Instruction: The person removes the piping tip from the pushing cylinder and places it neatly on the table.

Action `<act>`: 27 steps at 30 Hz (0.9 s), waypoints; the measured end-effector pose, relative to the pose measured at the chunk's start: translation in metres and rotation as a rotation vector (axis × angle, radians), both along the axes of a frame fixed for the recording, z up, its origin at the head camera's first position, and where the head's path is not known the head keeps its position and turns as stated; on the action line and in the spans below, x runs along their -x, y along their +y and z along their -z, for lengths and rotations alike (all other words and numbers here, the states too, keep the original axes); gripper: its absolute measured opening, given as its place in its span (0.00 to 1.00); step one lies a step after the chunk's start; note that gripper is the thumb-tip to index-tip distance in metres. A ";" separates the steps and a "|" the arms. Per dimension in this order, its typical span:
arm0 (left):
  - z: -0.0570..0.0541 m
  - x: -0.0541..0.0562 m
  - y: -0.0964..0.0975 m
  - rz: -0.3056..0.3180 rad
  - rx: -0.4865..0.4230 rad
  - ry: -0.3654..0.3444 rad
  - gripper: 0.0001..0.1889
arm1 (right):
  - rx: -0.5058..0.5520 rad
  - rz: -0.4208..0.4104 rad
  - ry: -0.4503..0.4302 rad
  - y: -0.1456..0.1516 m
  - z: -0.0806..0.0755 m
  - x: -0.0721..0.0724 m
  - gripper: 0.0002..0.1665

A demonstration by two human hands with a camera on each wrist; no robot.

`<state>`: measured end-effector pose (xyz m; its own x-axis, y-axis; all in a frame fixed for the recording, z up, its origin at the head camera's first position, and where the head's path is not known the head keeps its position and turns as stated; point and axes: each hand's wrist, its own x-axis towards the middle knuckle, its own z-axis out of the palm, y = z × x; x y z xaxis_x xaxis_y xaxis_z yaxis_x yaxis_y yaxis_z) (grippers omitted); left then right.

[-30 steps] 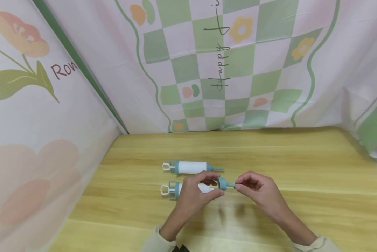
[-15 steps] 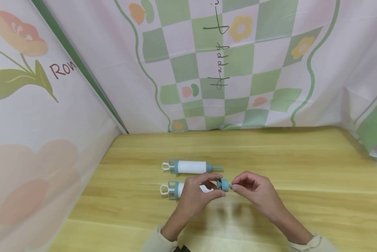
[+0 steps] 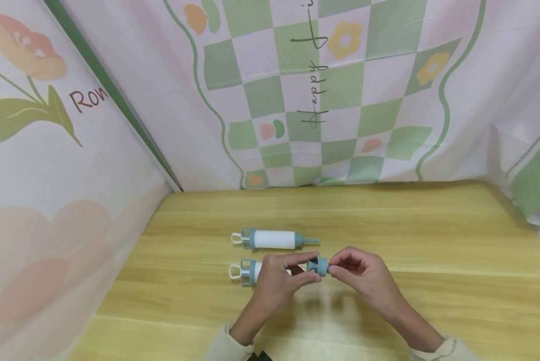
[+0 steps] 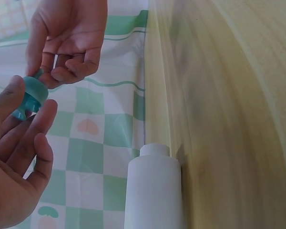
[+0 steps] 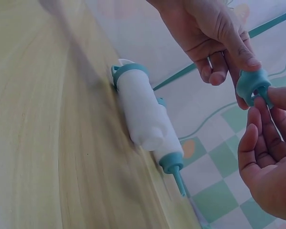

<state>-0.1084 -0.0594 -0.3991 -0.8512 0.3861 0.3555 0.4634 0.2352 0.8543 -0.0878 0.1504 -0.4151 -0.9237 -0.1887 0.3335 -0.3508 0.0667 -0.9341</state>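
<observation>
A teal nozzle cap [image 3: 322, 266] is held between both hands above the table. My left hand [image 3: 276, 276] pinches its wide end between thumb and fingers. My right hand [image 3: 364, 273] pinches the narrow stem at the other end. In the left wrist view the cap [image 4: 34, 90] shows a ring with an openwork part at its lower left. Behind my left hand lies a white squeeze bottle [image 5: 140, 107], its neck bare and a teal collar at its far end. Beyond it lies a second white bottle [image 3: 274, 239] with a teal nozzle fitted.
The wooden table [image 3: 432, 235] runs back to a hanging cloth [image 3: 297, 100] with green checks. A flowered cloth [image 3: 71, 175] stands along the left side. Each bottle has a pale hanging loop [image 3: 235, 271] at its left end.
My right hand has moved slightly left, toward my left hand. Less of the cap's stem shows on the right, and a flared part now shows on its left. The bottles stay put.
</observation>
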 end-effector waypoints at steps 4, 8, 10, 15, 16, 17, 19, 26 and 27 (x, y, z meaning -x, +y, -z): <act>-0.001 0.000 0.000 0.005 -0.015 -0.018 0.20 | 0.020 -0.012 -0.033 -0.001 0.001 -0.001 0.06; -0.002 -0.001 0.001 0.004 -0.023 -0.013 0.20 | 0.029 -0.023 -0.052 -0.001 0.002 -0.002 0.10; -0.002 -0.001 0.001 -0.003 -0.022 -0.006 0.20 | 0.029 -0.023 -0.046 -0.001 0.003 -0.003 0.10; -0.002 -0.001 0.002 -0.011 -0.032 -0.004 0.20 | 0.028 -0.026 -0.012 -0.003 0.002 -0.004 0.11; -0.002 -0.001 0.003 -0.011 -0.033 -0.002 0.20 | 0.029 -0.030 -0.007 -0.003 0.002 -0.005 0.12; -0.001 -0.002 0.003 -0.013 -0.034 0.000 0.20 | 0.029 -0.033 -0.004 -0.004 0.002 -0.005 0.12; -0.001 -0.002 0.003 -0.016 -0.034 0.008 0.20 | 0.033 -0.042 -0.003 -0.006 0.003 -0.005 0.13; 0.000 -0.001 0.003 -0.011 -0.045 0.041 0.19 | 0.033 -0.047 -0.019 -0.008 0.001 -0.006 0.13; 0.000 -0.001 0.004 -0.006 -0.049 0.045 0.19 | 0.029 -0.046 -0.017 -0.007 0.001 -0.006 0.12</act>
<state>-0.1071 -0.0556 -0.3993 -0.8365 0.3617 0.4116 0.5000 0.1965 0.8435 -0.0820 0.1429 -0.4162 -0.9199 -0.2215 0.3237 -0.3370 0.0240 -0.9412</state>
